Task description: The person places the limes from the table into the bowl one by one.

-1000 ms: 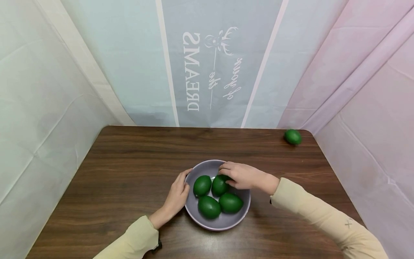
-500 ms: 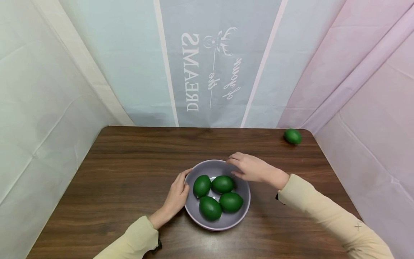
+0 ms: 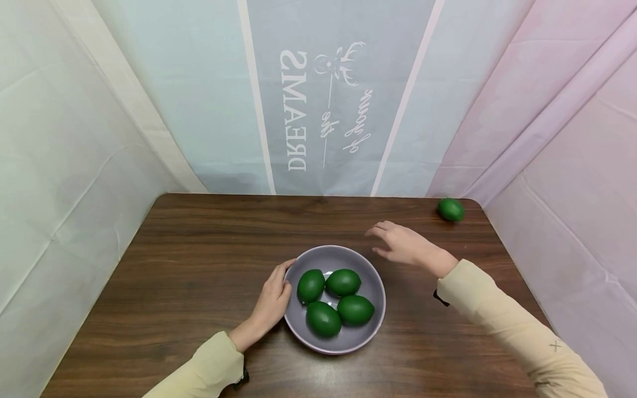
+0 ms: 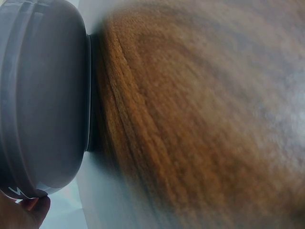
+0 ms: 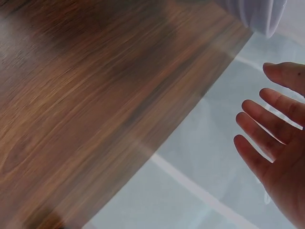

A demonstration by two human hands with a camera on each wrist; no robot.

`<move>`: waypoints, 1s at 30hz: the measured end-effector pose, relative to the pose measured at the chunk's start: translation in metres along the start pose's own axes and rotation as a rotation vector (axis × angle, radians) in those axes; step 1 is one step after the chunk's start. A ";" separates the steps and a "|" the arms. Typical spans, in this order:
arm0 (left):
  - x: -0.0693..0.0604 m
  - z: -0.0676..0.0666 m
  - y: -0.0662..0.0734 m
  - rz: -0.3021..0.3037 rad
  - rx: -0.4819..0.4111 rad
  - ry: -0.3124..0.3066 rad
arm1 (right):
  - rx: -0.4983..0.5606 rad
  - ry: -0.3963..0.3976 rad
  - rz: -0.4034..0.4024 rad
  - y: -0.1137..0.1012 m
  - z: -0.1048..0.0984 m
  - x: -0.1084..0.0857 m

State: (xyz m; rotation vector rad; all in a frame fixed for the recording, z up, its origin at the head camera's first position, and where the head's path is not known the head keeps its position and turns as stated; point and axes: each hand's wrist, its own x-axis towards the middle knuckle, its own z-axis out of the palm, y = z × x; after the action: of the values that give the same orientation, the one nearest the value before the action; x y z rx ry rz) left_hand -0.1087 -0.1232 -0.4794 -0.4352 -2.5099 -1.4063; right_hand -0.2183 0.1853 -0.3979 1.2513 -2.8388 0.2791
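Note:
In the head view, a grey-purple bowl (image 3: 370, 320) stands on the table with several green limes in it: upper left (image 3: 311, 286), upper right (image 3: 343, 282), lower left (image 3: 324, 319) and lower right (image 3: 355, 310). My left hand (image 3: 271, 296) holds the bowl's left side, thumb at the rim and fingers along the outer wall. The left wrist view shows the bowl's outer wall (image 4: 52, 95) above the fingertips. Beyond the bowl's upper right edge, my right hand (image 3: 404, 243) is in the air, fingers spread and holding nothing, as the right wrist view also shows.
Another lime (image 3: 450, 210) lies near the far right corner of the brown wooden table (image 3: 209, 237). A hanging cloth with printed lettering (image 3: 296, 110) closes off the back. Pale cloth sheets hang along both sides.
My right hand has let go of the upper right lime, come out of the bowl and moved up and to the right. The left hand has stayed at the bowl.

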 end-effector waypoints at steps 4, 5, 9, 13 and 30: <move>0.000 0.001 -0.001 0.000 0.002 0.000 | 0.010 -0.002 0.033 0.008 0.001 -0.004; 0.000 0.001 -0.001 0.000 0.001 0.000 | 0.012 0.001 0.037 0.010 0.002 -0.005; -0.001 0.001 -0.002 -0.002 0.000 -0.001 | 0.010 0.003 0.071 0.019 0.003 -0.008; -0.002 0.002 -0.002 0.000 -0.004 -0.002 | 0.014 -0.011 0.122 0.027 0.004 -0.011; -0.001 0.001 -0.002 0.007 -0.003 0.002 | 0.020 -0.061 0.327 0.066 0.005 -0.022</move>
State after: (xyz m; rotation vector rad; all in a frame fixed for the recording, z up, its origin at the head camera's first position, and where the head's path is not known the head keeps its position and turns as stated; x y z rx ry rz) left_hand -0.1084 -0.1232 -0.4819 -0.4424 -2.5028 -1.4076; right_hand -0.2520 0.2437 -0.4150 0.8041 -3.0927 0.2803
